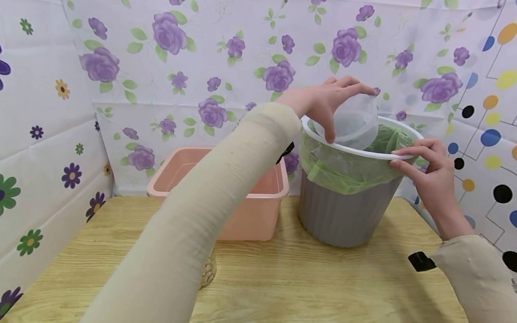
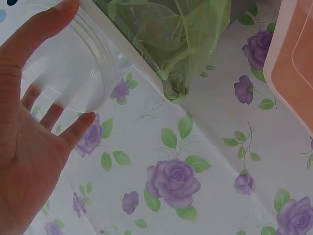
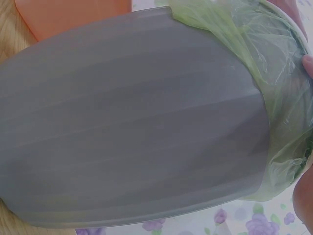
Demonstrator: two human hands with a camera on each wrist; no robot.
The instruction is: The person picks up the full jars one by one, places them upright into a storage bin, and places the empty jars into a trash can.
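My left hand (image 1: 319, 102) holds a clear round plastic container (image 1: 357, 118) by its edge, thumb on one side and fingers spread across the other. The container is tilted at the mouth of a grey trash bin (image 1: 345, 213). In the left wrist view, the container (image 2: 63, 63) shows clear, with no contents visible. A green bag (image 1: 344, 172) lines the bin and folds down outside, under a white rim ring (image 1: 371, 152). On the rim's right side, my right hand (image 1: 435, 181) pinches the edge. The right wrist view shows mostly the bin's ribbed side (image 3: 137, 117).
A pink plastic basin (image 1: 249, 219) stands left of the bin, partly behind my left forearm. A beige item with an openwork pattern (image 1: 209, 270) peeks out beside that forearm. Everything stands on a wood-grain table (image 1: 313, 289), with flowered sheets (image 1: 228, 49) behind.
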